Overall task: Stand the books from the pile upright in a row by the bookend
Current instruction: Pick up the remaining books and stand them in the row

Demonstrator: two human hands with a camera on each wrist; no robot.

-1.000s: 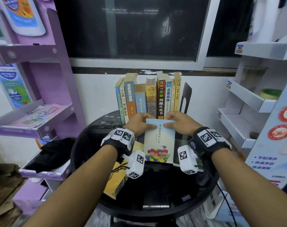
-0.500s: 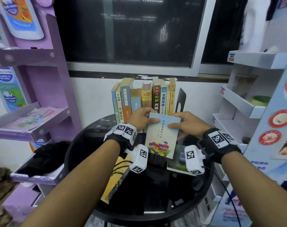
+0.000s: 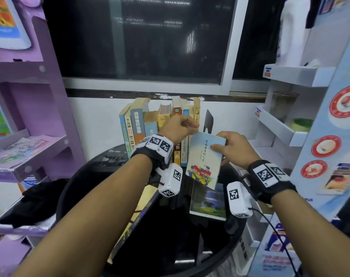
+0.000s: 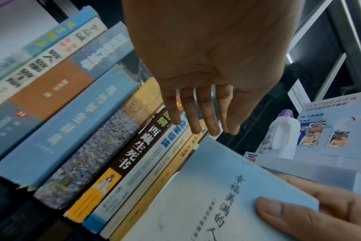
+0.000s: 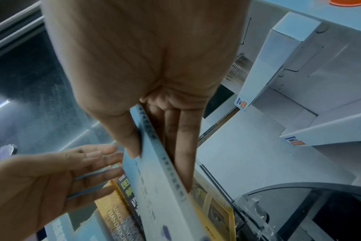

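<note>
Pale-blue book is pinched at its top edge by the right hand, tilted between row and bookend, presumably for slotting in, while the left hand, fingers straight and holding nothing, is rested on the row's tops, likely to steady them.
</note>
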